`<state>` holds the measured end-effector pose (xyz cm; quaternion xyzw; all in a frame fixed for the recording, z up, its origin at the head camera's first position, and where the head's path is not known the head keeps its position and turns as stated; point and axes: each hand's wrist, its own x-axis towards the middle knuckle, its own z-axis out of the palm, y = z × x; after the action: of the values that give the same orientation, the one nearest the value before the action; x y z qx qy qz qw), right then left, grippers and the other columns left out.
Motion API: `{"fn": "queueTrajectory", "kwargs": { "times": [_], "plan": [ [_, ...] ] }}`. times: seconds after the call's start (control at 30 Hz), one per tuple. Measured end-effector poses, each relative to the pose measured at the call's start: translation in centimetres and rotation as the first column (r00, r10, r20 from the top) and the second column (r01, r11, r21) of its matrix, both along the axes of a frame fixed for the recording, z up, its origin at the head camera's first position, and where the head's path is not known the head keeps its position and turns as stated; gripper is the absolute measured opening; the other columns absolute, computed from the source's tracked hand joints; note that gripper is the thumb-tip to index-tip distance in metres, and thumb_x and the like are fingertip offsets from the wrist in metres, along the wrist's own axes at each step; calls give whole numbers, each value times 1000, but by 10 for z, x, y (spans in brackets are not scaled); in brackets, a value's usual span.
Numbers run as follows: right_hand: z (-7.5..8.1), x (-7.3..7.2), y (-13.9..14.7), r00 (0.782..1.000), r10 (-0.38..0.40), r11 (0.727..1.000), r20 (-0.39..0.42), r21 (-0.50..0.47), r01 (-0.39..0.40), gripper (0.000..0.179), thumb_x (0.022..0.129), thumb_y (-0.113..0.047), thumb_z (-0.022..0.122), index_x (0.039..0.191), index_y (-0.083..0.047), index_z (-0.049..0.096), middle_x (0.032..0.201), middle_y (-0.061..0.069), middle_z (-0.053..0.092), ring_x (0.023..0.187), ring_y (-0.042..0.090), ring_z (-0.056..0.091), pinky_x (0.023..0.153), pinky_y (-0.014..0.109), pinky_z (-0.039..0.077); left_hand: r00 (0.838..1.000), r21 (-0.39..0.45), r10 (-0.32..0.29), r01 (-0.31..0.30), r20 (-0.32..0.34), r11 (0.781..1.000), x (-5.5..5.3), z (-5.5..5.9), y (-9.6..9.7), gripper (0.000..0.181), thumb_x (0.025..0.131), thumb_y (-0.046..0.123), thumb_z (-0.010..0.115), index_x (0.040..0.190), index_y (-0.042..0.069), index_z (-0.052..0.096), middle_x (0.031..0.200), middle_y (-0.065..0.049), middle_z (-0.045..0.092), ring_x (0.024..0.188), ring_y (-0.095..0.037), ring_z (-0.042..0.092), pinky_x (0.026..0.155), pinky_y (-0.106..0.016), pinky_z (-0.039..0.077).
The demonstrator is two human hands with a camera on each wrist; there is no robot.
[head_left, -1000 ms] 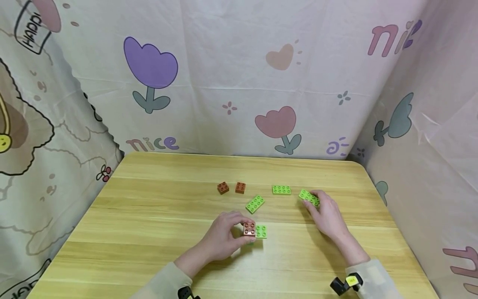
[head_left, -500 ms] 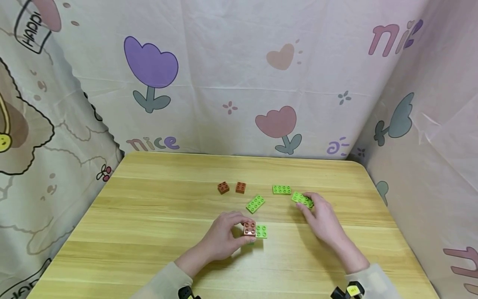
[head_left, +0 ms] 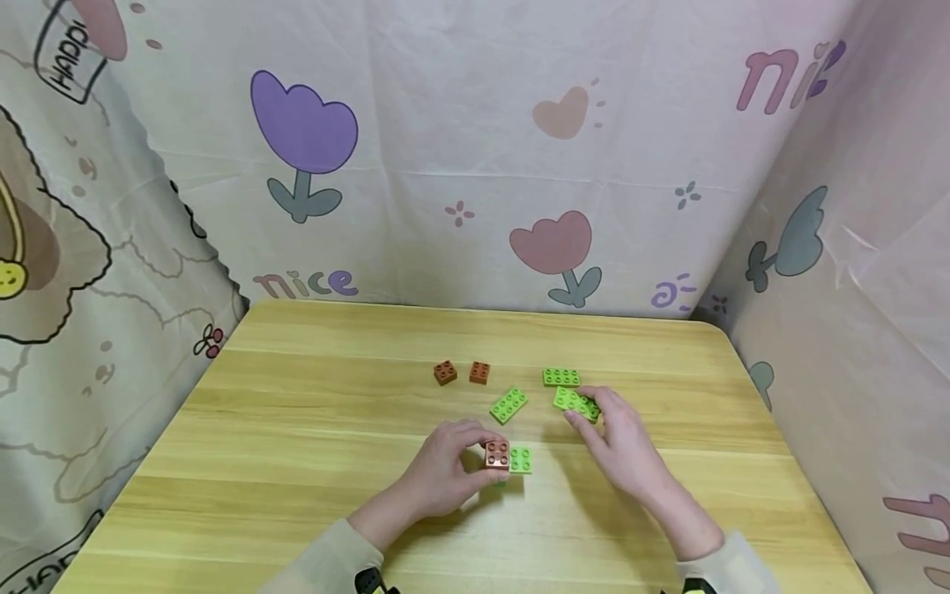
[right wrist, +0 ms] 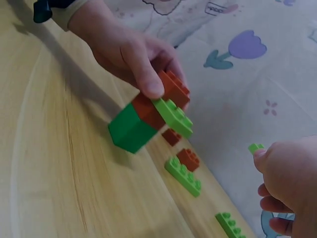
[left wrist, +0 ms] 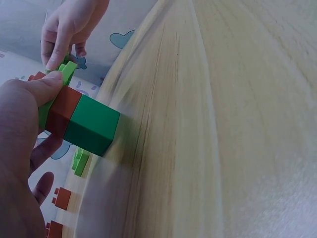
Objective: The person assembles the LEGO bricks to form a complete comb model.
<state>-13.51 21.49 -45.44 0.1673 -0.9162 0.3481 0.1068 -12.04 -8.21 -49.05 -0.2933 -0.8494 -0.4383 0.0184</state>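
Observation:
My left hand (head_left: 444,472) grips a small tower of building bricks between thumb and fingers. A dark green block (right wrist: 132,130) forms its base, close over the table. Above that come a brown brick (left wrist: 63,110), a light green plate (head_left: 521,460) jutting out to the right, and another brown brick (head_left: 496,455) on top. To the right, my right hand (head_left: 619,445) pinches a second light green plate (head_left: 570,399), held by its right end and slightly slanted. This plate is mostly hidden behind the fingers in the right wrist view.
Farther back on the wooden table (head_left: 312,396) lie two loose brown bricks (head_left: 479,373). A slanted light green plate (head_left: 509,406) lies in front of them, and another light green plate (head_left: 561,377) is just behind the right hand's plate. Printed cloth (head_left: 438,107) hangs behind the table.
My right hand has moved left with the light green plate, from right of the back plate to just in front of it. The left hand and its tower stay in place.

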Motion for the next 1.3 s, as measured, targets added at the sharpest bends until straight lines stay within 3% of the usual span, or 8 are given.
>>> {"fn": "queueTrajectory", "kwargs": {
  "times": [0.23,0.6,0.97,1.3],
  "plan": [
    [6,6,-12,999,51,999,-18,-7,-51,43,104,-30,71,138,-6,63,131,10,68,123,30,63,104,54,52,1000,7,-7,7,-12,1000,-2,-2,0,39,85,35,90,121,26,76,112,24,69,107,-1,64,97,-41,49],
    [11,14,-27,988,143,990,-60,-2,-143,42,104,-29,70,137,-4,62,132,9,67,124,27,63,107,50,51,1000,14,-8,9,-23,1000,-2,-4,-1,39,85,32,91,121,26,76,112,24,69,106,-1,64,96,-40,50],
    [12,22,-40,978,205,979,-45,-9,-206,39,103,-27,72,134,-5,64,126,-2,68,119,17,63,103,47,54,1000,18,-14,14,-15,1000,-1,-4,-1,41,86,36,90,122,23,77,111,23,69,104,-2,64,95,-40,49],
    [11,26,-49,967,252,967,-29,-18,-253,37,101,-24,75,132,-6,65,122,-8,67,116,11,62,100,41,55,1000,17,1,-1,-1,1000,-1,-5,-1,41,86,38,89,124,28,76,114,25,69,107,-2,64,99,-44,49]
  ]
}}
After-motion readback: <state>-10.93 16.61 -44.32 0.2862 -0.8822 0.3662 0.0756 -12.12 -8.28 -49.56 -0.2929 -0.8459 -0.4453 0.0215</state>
